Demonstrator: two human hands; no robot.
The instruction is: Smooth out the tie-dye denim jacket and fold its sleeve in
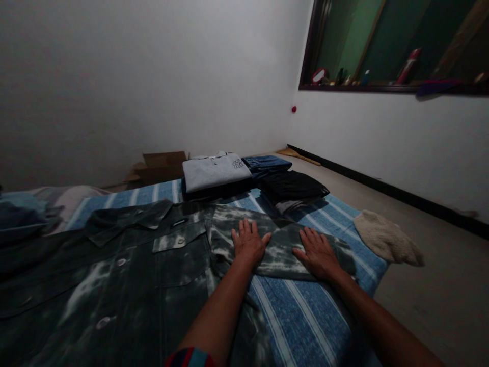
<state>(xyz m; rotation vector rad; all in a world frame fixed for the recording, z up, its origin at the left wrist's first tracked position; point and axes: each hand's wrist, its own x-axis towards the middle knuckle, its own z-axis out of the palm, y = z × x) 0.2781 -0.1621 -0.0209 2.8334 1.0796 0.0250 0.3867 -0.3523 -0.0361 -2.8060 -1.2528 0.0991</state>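
Observation:
A dark green tie-dye button jacket (130, 285) lies spread on a blue striped bedspread (301, 316), its collar pointing away from me. One sleeve (280, 242) stretches out to the right. My left hand (250, 243) rests flat on that sleeve near the shoulder, fingers spread. Farther along, close to the cuff, my right hand (318, 252) also presses flat with its fingers apart. Neither hand grips the cloth. The jacket's other sleeve runs off toward the left edge of the view.
Beyond the jacket are a folded grey shirt (216, 173), folded jeans (267, 164) and folded black clothes (292, 186). A beige knitted item (387, 237) hangs over the bed's right corner. Other clothes (21, 214) lie at left. A cardboard box (162, 168) stands by the wall.

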